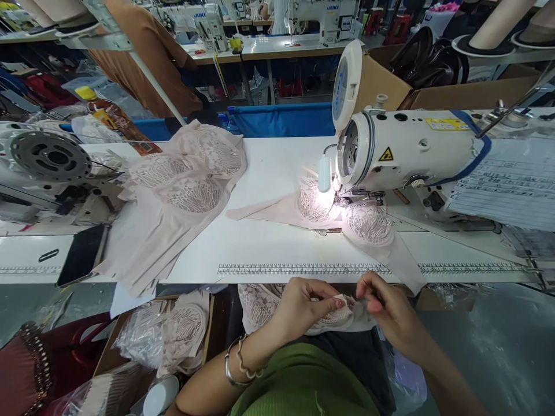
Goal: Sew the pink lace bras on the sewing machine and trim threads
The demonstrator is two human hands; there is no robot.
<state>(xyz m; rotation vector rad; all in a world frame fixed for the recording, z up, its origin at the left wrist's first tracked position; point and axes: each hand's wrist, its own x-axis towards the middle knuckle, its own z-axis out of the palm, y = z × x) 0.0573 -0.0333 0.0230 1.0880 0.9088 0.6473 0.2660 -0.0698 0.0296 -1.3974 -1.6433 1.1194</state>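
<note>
My left hand [306, 306] pinches a pale pink lace bra piece [333, 318] over my lap, below the table's front edge. Just to its right, my right hand [385, 309] is closed with its fingers curled beside the fabric's edge; what they grip is too small to make out. Under the lit needle of the sewing machine [403, 144] lies another lace bra [368, 222], one cup on each side of the presser foot and one wing hanging over the table edge.
A pile of lace bras [186, 179] covers the table's left part, near a black phone [82, 254] and a brown drink bottle [117, 121]. A ruler strip [303, 269] runs along the front edge. A box of lace cups [184, 329] stands below left. A person in brown [143, 58] is beyond.
</note>
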